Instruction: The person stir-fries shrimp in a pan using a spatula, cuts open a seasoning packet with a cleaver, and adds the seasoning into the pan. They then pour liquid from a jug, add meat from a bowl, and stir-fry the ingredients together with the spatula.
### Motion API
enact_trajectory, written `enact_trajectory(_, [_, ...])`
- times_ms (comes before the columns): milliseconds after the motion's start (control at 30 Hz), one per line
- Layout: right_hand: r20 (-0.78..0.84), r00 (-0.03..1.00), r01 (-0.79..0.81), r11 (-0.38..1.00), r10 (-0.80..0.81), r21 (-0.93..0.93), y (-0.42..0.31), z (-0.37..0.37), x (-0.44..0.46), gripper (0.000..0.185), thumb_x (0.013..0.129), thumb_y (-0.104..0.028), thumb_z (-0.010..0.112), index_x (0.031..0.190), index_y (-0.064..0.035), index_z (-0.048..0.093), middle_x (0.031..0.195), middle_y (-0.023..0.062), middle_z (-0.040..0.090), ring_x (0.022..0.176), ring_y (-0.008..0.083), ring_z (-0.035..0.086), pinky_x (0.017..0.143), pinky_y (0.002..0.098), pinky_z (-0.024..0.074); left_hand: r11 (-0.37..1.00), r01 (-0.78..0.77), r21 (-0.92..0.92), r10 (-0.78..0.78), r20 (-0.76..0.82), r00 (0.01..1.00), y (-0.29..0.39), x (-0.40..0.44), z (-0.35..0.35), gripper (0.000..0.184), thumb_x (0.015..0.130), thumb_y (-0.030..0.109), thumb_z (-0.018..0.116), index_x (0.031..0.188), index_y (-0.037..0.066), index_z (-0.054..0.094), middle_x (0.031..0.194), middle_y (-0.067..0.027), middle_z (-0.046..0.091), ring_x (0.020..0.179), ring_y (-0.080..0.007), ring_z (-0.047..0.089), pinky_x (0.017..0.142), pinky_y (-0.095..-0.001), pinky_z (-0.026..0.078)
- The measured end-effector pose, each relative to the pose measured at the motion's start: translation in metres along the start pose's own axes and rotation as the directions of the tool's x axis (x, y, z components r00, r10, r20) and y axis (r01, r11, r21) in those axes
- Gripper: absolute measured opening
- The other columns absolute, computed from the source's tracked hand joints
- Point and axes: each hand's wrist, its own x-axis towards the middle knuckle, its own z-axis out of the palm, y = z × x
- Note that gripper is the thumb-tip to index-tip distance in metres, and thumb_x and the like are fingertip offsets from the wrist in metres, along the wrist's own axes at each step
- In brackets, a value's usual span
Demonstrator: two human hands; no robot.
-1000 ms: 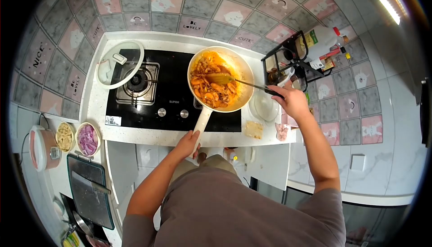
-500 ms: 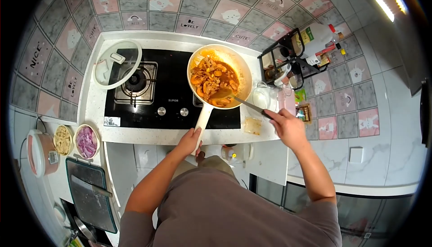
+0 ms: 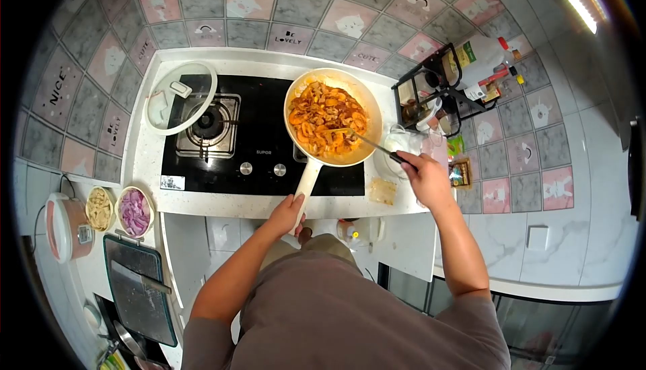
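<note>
A cream frying pan (image 3: 371,101) stands over the right side of the black gas stove (image 3: 262,175), holding brownish-orange sauced food pieces (image 3: 326,111). My left hand (image 3: 288,215) is closed around the pan's long handle (image 3: 308,185). In my right hand (image 3: 425,173) I grip the dark handle of a spatula (image 3: 383,149); its head lies among the food near the pan's lower right and is partly covered. Just past the pan, close to my right hand, sits a clear glass vessel (image 3: 391,146).
A glass lid (image 3: 180,117) rests beside the left burner (image 3: 208,124). Bowls of purple onion (image 3: 134,212) and pale slices (image 3: 99,210) stand at the left, above a cutting board (image 3: 141,309) with a cleaver (image 3: 131,276). A bottle-filled black rack (image 3: 441,90) stands at the right.
The spatula has shifted within the pan, and the food is now spread more evenly over the bottom. My right hand has moved slightly downward-left; my left hand stays on the pan handle.
</note>
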Motion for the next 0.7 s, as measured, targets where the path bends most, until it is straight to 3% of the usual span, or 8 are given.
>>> enact_trajectory(167, [-0.11, 0.993, -0.035, 0.99, 0.05, 0.138, 0.004, 0.024, 0.031, 0.028, 0.091, -0.023, 0.063, 0.119, -0.0196, 0.068, 0.082, 0.0135, 0.063, 0.078, 0.0359, 0.063, 0.069, 0.0448, 0.0508, 0.997, 0.024, -0.076, -0.023, 0.017, 1.0, 0.0, -0.003, 0.001, 0.035, 0.104, 0.042, 0.04, 0.105, 0.008, 0.045, 0.072, -0.0043, 0.053, 0.044, -0.0166, 0.048, 0.039, -0.0337, 0.042])
enact_trajectory(267, [-0.138, 0.988, 0.105, 0.969, -0.076, 0.222, 0.007, 0.067, 0.041, 0.031, 0.091, -0.023, 0.062, 0.122, -0.0197, 0.066, 0.083, 0.016, 0.061, 0.078, 0.0374, 0.062, 0.07, 0.0455, 0.0507, 0.996, 0.009, -0.086, -0.007, 0.019, 1.0, -0.002, -0.003, 0.0, 0.035, 0.104, 0.043, 0.04, 0.106, 0.008, 0.046, 0.072, -0.004, 0.054, 0.043, -0.0164, 0.048, 0.039, -0.0336, 0.042])
enact_trajectory(467, [-0.033, 0.993, 0.121, 0.979, -0.117, 0.164, 0.023, 0.034, -0.005, 0.034, 0.089, -0.02, 0.066, 0.122, -0.0253, 0.067, 0.077, 0.0089, 0.057, 0.069, 0.0295, 0.061, 0.064, 0.0396, 0.0506, 0.995, 0.039, -0.092, -0.039, 0.008, 0.999, -0.001, -0.003, 0.001, 0.035, 0.104, 0.043, 0.041, 0.109, 0.009, 0.046, 0.072, -0.0037, 0.054, 0.044, -0.016, 0.049, 0.04, -0.0328, 0.041])
enact_trajectory(567, [-0.085, 0.991, 0.112, 0.981, -0.099, 0.159, 0.035, 0.007, 0.0, 0.034, 0.09, -0.018, 0.065, 0.123, -0.0227, 0.067, 0.077, 0.0097, 0.057, 0.069, 0.0292, 0.059, 0.064, 0.0388, 0.0496, 0.995, 0.03, -0.096, -0.029, 0.012, 0.999, -0.003, -0.001, 0.0, 0.035, 0.104, 0.043, 0.042, 0.109, 0.009, 0.047, 0.072, -0.0035, 0.054, 0.044, -0.0159, 0.049, 0.04, -0.0327, 0.041])
enact_trajectory(700, [-0.192, 0.979, 0.106, 0.975, -0.068, 0.195, 0.032, 0.046, 0.046, 0.033, 0.091, -0.018, 0.064, 0.124, -0.0213, 0.066, 0.079, 0.0127, 0.058, 0.072, 0.0313, 0.061, 0.067, 0.0401, 0.0498, 0.997, 0.04, -0.063, -0.042, -0.024, 0.999, 0.003, -0.008, 0.003, 0.035, 0.103, 0.043, 0.041, 0.108, 0.009, 0.047, 0.073, -0.0033, 0.054, 0.044, -0.0158, 0.049, 0.04, -0.0325, 0.041])
